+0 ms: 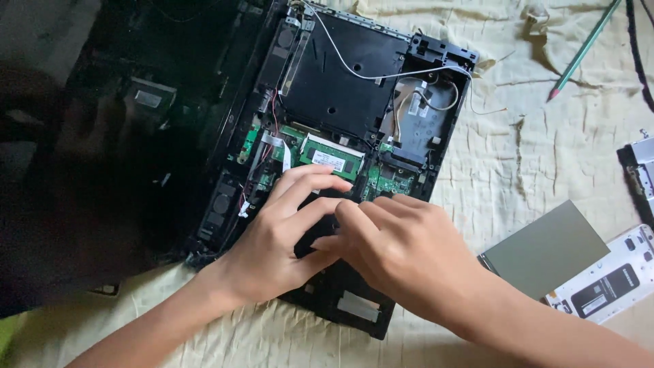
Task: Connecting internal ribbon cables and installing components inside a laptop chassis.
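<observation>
An opened black laptop chassis [354,75] lies on a wrinkled cream cloth, its insides showing: a green circuit board [385,182], a memory stick [332,161] and a white wire [354,68]. My left hand [272,245] rests on the near part of the chassis, fingers stretched toward the memory stick. My right hand [402,249] lies beside it, fingers bent down onto a black part between the two hands. What the fingertips grip is hidden.
A dark lid or screen panel [122,136] lies at the left. A green pencil [584,49] rests at the top right. At the right lie a grey flat rectangle [545,249], a white drive [606,279] and a metal bracket [639,170].
</observation>
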